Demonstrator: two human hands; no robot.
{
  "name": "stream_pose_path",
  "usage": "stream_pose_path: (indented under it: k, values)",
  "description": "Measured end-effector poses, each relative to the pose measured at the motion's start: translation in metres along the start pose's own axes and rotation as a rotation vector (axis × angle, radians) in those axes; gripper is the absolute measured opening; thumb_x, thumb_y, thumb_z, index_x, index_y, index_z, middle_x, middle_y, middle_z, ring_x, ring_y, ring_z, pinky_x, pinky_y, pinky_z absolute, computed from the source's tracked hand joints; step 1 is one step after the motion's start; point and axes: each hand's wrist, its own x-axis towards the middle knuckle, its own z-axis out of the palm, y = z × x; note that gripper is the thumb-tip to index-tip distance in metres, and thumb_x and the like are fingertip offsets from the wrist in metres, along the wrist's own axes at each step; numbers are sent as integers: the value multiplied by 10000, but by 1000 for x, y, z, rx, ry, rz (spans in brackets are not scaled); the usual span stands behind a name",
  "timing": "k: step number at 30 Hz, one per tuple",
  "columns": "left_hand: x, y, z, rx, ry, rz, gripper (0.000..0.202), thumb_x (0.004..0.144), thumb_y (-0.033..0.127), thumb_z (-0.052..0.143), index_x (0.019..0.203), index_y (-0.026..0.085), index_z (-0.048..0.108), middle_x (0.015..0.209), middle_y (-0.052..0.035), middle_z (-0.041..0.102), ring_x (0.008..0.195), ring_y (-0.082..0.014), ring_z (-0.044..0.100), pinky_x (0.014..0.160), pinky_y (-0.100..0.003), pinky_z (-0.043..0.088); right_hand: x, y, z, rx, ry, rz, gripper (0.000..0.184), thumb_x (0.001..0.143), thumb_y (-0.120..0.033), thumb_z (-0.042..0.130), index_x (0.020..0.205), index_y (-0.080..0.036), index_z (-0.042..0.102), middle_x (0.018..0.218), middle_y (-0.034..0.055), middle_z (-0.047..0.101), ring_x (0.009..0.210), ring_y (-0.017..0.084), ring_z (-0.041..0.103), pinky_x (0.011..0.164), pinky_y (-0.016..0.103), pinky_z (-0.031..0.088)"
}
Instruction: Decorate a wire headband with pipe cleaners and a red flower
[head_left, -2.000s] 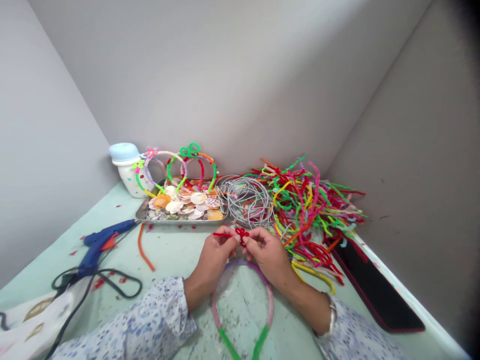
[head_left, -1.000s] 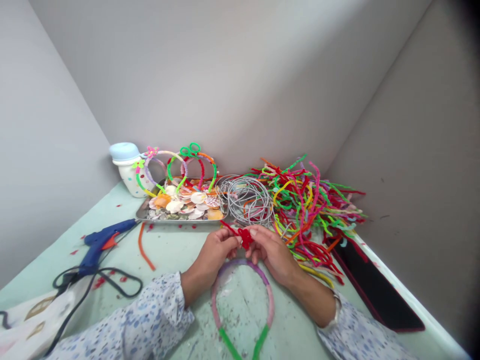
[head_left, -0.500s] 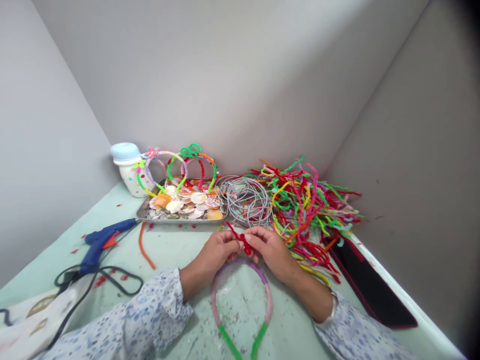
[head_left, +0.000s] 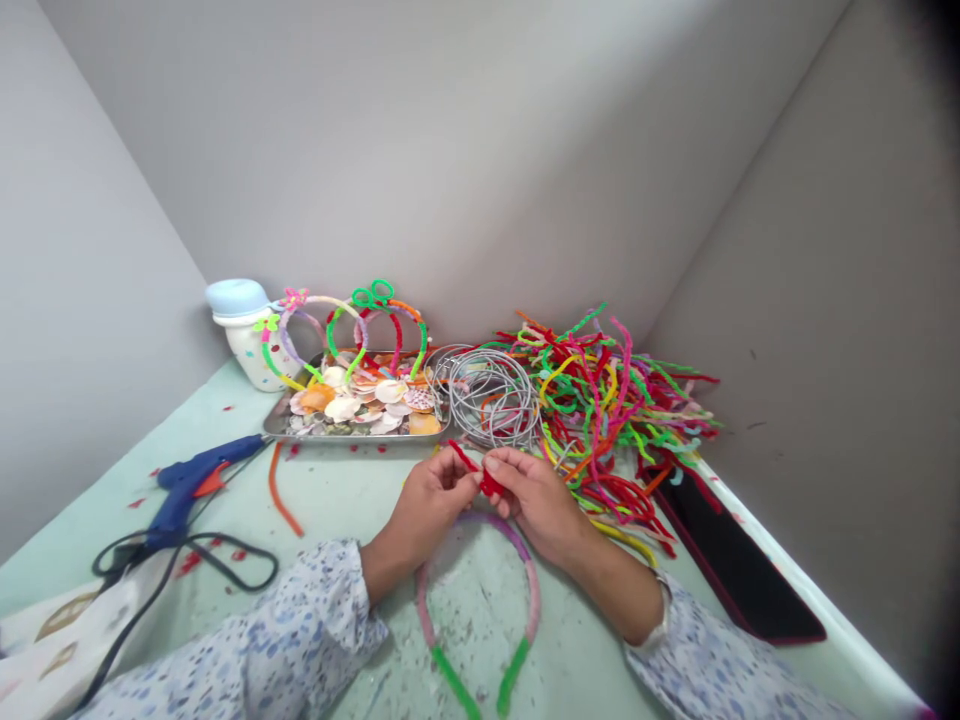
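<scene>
Between both hands is a red pipe cleaner [head_left: 491, 485], bent into a small bunched shape with a straight end pointing up and left. My left hand [head_left: 441, 490] pinches it near that straight end. Thumb and fingers of my right hand [head_left: 529, 492] close on the bunched part, hiding some of it. Just below the hands lies a headband [head_left: 534, 590] wrapped in purple, pink and green fuzzy pipe cleaner, its open ends toward me. Neither hand visibly grips the headband.
A tray [head_left: 352, 437] of shells holds several finished headbands [head_left: 379, 300]. Beside it are coiled grey wire [head_left: 495, 400] and a heap of pipe cleaners [head_left: 600, 400]. A blue glue gun [head_left: 176, 490] with its cord lies left; a black flat object [head_left: 739, 560] right.
The red pipe cleaner's bunched part is now more covered by my right fingers, and my hands stay close together. The whole view has shifted slightly.
</scene>
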Motion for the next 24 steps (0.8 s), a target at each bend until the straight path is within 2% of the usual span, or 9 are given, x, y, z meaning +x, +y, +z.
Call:
stream_pose_path:
  k: [5, 9, 12, 15, 18, 21, 24]
  values:
    - [-1, 4, 0, -28, -19, -15, 134, 780, 277, 606, 765, 146, 581, 638, 20, 567, 570, -98, 470, 572, -219, 366, 1, 0, 0, -144, 24, -29, 206, 807, -364, 595, 821, -159, 593, 561, -43, 541, 442, 65, 438, 445, 193, 327]
    - [-3, 12, 0, -105, -96, -48, 189, 801, 327, 603, 779, 141, 578, 643, 6, 601, 558, -94, 481, 553, -213, 365, 0, -3, 1, -285, 49, -58, 183, 807, -354, 589, 828, -173, 601, 534, -57, 518, 420, 69, 420, 413, 194, 319]
    - [-1, 11, -1, -165, -125, -84, 216, 781, 344, 637, 780, 135, 583, 645, -7, 624, 531, -88, 477, 528, -210, 356, -1, -5, 0, -249, 32, -76, 229, 825, -387, 565, 918, -182, 606, 568, -46, 546, 446, 80, 461, 428, 196, 361]
    - [2, 7, -3, -276, -46, -143, 228, 758, 352, 667, 779, 145, 573, 627, 20, 589, 514, -76, 467, 523, -204, 359, -2, -5, -1, -162, 20, -109, 297, 839, -436, 534, 1006, -194, 572, 636, -24, 575, 543, 119, 545, 452, 210, 417]
    - [5, 3, -4, -333, 34, -157, 242, 751, 359, 679, 806, 150, 571, 616, 36, 554, 518, -71, 463, 525, -197, 361, -3, -4, -1, -210, -7, -113, 246, 814, -409, 575, 923, -188, 565, 642, -21, 575, 537, 118, 539, 437, 207, 405]
    - [5, 2, -4, -331, 19, -154, 247, 753, 351, 681, 821, 134, 583, 642, 23, 565, 528, -66, 459, 526, -192, 360, -4, -2, -1, -331, 2, -134, 168, 808, -346, 586, 814, -182, 556, 586, -34, 564, 463, 95, 483, 438, 211, 383]
    - [4, 3, -3, -315, 4, -163, 259, 750, 353, 684, 814, 121, 589, 646, 18, 564, 524, -62, 451, 521, -191, 354, -4, 0, -2, -417, 59, -160, 129, 823, -307, 555, 783, -185, 556, 552, -40, 558, 443, 94, 464, 445, 219, 372]
